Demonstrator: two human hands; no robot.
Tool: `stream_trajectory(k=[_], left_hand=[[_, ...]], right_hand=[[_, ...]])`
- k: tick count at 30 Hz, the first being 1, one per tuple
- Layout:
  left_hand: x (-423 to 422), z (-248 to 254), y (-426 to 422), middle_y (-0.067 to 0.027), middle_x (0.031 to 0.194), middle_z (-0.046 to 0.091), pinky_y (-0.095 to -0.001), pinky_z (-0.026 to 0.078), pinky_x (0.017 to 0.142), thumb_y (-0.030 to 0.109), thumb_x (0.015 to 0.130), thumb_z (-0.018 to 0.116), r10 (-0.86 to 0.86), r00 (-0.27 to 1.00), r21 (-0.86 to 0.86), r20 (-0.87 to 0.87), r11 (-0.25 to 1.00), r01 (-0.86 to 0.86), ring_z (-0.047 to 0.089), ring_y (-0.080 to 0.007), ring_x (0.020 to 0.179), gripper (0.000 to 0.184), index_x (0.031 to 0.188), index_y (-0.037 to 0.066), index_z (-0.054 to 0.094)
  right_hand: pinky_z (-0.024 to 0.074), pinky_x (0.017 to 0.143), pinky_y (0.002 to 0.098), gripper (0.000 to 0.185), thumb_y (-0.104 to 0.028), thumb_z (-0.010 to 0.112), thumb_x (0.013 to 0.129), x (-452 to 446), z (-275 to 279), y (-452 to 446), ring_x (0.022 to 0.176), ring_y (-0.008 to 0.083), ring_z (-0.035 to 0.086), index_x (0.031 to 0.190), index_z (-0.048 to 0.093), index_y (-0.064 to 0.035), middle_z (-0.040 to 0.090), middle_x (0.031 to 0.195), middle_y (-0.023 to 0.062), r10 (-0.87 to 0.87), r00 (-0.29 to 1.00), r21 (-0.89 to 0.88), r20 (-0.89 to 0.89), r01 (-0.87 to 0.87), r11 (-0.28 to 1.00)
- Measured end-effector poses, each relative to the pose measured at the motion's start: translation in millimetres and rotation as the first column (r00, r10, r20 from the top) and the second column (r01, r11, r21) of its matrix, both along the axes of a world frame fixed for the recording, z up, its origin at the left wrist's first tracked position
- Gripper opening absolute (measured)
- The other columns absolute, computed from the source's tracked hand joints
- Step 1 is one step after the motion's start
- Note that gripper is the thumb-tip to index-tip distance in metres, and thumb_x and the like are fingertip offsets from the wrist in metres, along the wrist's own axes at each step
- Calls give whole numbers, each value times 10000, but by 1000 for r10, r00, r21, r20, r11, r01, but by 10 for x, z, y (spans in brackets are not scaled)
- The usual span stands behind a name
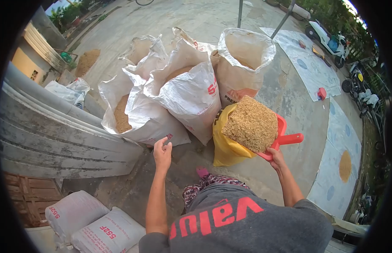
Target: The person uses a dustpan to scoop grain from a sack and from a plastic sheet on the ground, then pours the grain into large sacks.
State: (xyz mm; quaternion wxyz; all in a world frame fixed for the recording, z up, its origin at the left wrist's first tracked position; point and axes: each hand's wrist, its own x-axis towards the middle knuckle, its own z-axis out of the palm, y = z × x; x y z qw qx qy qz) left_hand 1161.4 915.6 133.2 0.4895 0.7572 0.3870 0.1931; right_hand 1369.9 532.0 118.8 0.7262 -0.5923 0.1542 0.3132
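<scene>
My right hand (275, 157) grips the near edge of a red dustpan (282, 126), beside its handle (291, 138). Loose golden-brown grain (251, 125) is heaped on the pan. Below the pan stands a yellow sack (228, 145), its mouth mostly hidden by the load. With fingers loosely bent and apart, my left hand (162, 155) holds nothing. It hovers in front of an open white sack (151, 122) with grain inside. Another white sack (191, 90) with red print stands just behind, also holding grain.
A tall open sack (241, 78) and another white sack (141, 50) stand at the back. Two filled sacks (105, 232) lie at lower left beside a concrete wall (65, 143). On the right are ground sheets (305, 63), a grain pile (345, 166) and motorbikes (331, 42).
</scene>
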Motion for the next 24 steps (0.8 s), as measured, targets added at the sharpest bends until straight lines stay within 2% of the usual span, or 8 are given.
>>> stream_trajectory(k=[4, 6, 11, 13, 14, 19, 22, 24], left_hand=[[-24, 245, 583, -105, 1066, 444, -339, 394, 812, 191, 786, 577, 125, 984, 270, 128, 950, -156, 498, -217, 897, 340, 1066, 14, 501], [-7, 366, 907, -128, 1033, 458, -373, 357, 839, 183, 752, 606, 255, 966, 624, 46, 748, -227, 432, -275, 984, 367, 1063, 39, 477], [231, 306, 1621, -175, 1133, 455, -399, 290, 916, 424, 678, 624, 510, 757, 590, -409, 780, -207, 389, -348, 1083, 613, 1137, 61, 442], [326, 251, 1846, -171, 1121, 499, -407, 309, 915, 521, 626, 618, 240, 676, 256, -697, 963, -78, 430, -338, 1084, 755, 1177, 46, 414], [354, 231, 1871, -174, 1080, 523, -421, 345, 876, 472, 664, 599, 157, 743, 236, -650, 972, 2, 470, -343, 1033, 676, 1166, 53, 427], [534, -285, 1777, -176, 933, 577, -424, 450, 707, 133, 746, 473, -57, 865, 283, -498, 933, 225, 564, -342, 864, 311, 1048, 80, 522], [557, -115, 1729, -163, 926, 582, -411, 455, 701, 103, 732, 466, -176, 779, 268, -601, 874, 405, 567, -330, 855, 303, 1028, 84, 527], [525, -38, 1720, -168, 926, 539, -397, 475, 643, 70, 737, 466, -210, 881, 420, -424, 816, 397, 568, -321, 798, 312, 1043, 89, 527]], right_hand=[[506, 793, 384, 409, 32, 450, 757, 33, 402, 540, 937, 230, 543, 1156, 371, -15, 499, 1070, 114, 95, 994, 38, 47, -97, 995], [505, 793, 370, 387, 35, 462, 748, 90, 486, 792, 910, 223, 549, 1127, 395, 1, 509, 1030, 111, 157, 987, 38, 32, -158, 987], [500, 782, 349, 357, 34, 475, 741, 296, 777, 1651, 857, 218, 565, 1094, 421, 27, 530, 976, 108, 354, 932, 45, 76, -358, 933], [502, 753, 343, 325, 29, 481, 744, 266, 1006, 2128, 798, 210, 578, 1066, 445, 39, 544, 949, 114, 393, 917, 38, 68, -396, 917], [502, 753, 343, 325, 29, 481, 744, 252, 1079, 2375, 798, 210, 578, 1066, 445, 39, 544, 949, 114, 405, 911, 26, 76, -407, 913], [502, 730, 327, 282, 28, 487, 757, 377, 1086, 3348, 798, 203, 572, 1037, 464, 45, 545, 947, 117, 520, 847, 47, 113, -527, 849], [497, 717, 316, 262, 19, 494, 754, 472, 1034, 3892, 784, 193, 568, 1014, 481, 44, 546, 914, 109, 602, 791, 20, 112, -608, 794], [507, 665, 316, 255, 4, 499, 744, 455, 1079, 4273, 736, 194, 577, 996, 487, 46, 552, 845, 98, 648, 746, -82, 152, -644, 761]])
